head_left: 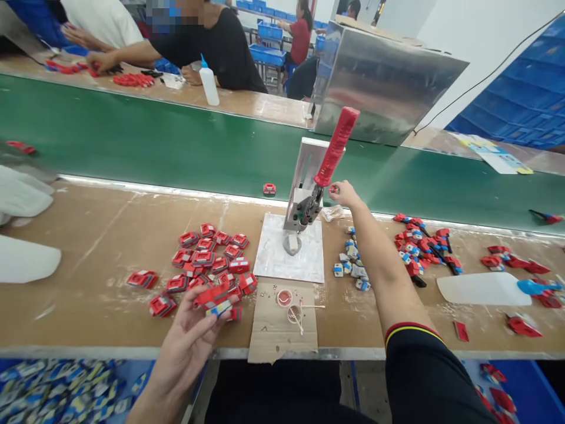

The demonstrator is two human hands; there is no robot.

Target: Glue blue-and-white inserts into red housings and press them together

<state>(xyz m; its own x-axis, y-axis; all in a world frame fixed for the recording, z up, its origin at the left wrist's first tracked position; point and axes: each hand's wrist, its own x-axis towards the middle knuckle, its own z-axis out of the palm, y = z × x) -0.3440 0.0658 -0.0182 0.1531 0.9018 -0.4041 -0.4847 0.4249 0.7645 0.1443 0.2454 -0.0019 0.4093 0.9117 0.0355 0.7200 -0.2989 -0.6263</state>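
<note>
My left hand (194, 333) holds a red part (216, 293) and a small blue-and-yellow piece (219, 308) above the table's front edge. My right hand (346, 194) is stretched out beyond the press (304, 206), its fingers closed around a small red part (334, 189) over the edge of the green belt. The press has a raised red handle (338, 144) and stands on a white plate (289, 262), with a small pale piece (293, 242) under its head. Left of the plate lies a pile of red parts (203, 258).
Blue-and-white pieces (352, 253) lie beside my right forearm, with red parts (419, 244) and a white bottle (483, 288) farther right. Cardboard (265, 330) holds small cups and swabs. Across the green belt (154, 135), people work at another table.
</note>
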